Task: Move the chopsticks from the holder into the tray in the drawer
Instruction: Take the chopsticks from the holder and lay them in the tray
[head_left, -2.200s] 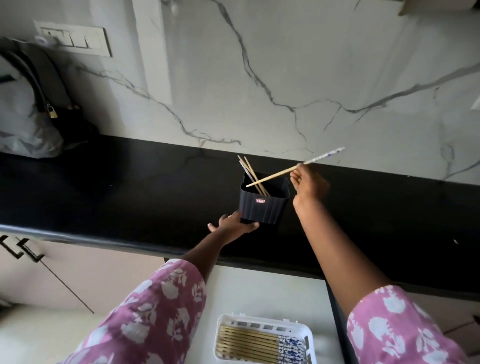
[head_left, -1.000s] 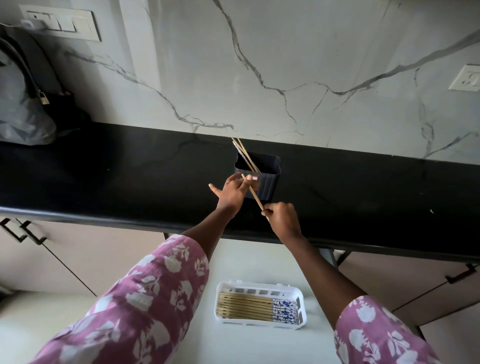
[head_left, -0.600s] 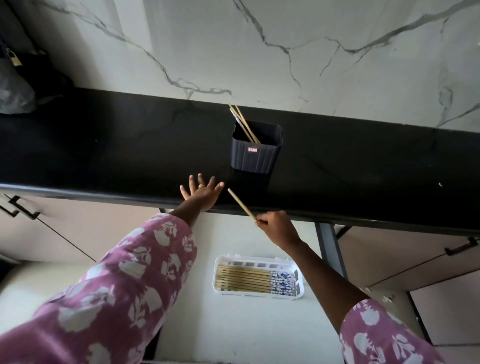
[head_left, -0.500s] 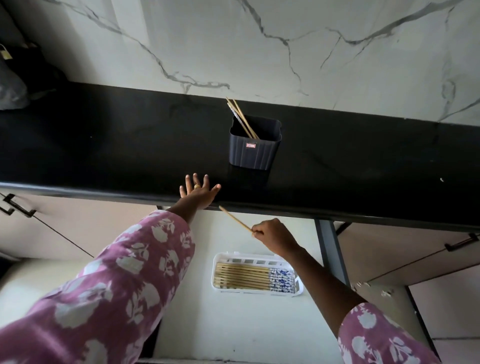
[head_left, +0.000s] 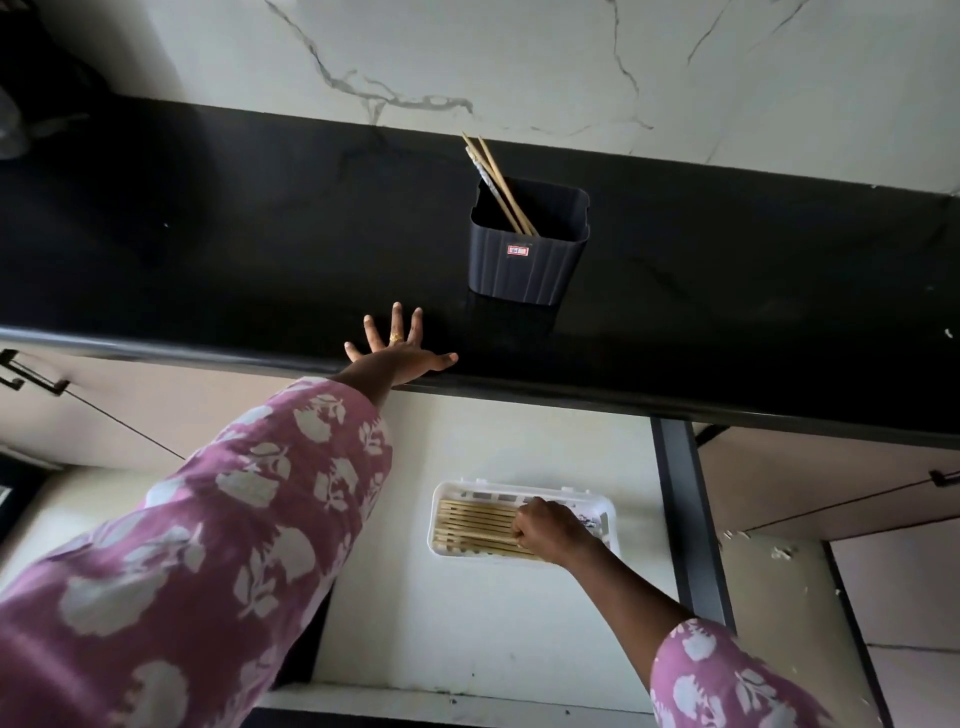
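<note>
A dark ribbed holder (head_left: 527, 260) stands on the black counter (head_left: 234, 249), with three chopsticks (head_left: 497, 182) leaning to its back left. Below, a white tray (head_left: 470, 489) lies in the open drawer (head_left: 467, 623) and holds several wooden chopsticks (head_left: 474, 524) side by side. My right hand (head_left: 550, 531) is down in the tray, fingers curled over the right part of the row, gripping a chopstick that lies level with the others. My left hand (head_left: 400, 349) rests flat on the counter's front edge, fingers spread.
A marble-patterned wall (head_left: 519, 62) rises behind the counter. Closed cabinet doors with dark handles (head_left: 31, 376) flank the drawer. A dark drawer rail (head_left: 691, 519) runs along the drawer's right side. A bag (head_left: 21, 104) sits at the counter's far left.
My right hand has carried one chopstick from the counter edge down into the tray. The view has tipped downward. My left hand stays on the counter edge.
</note>
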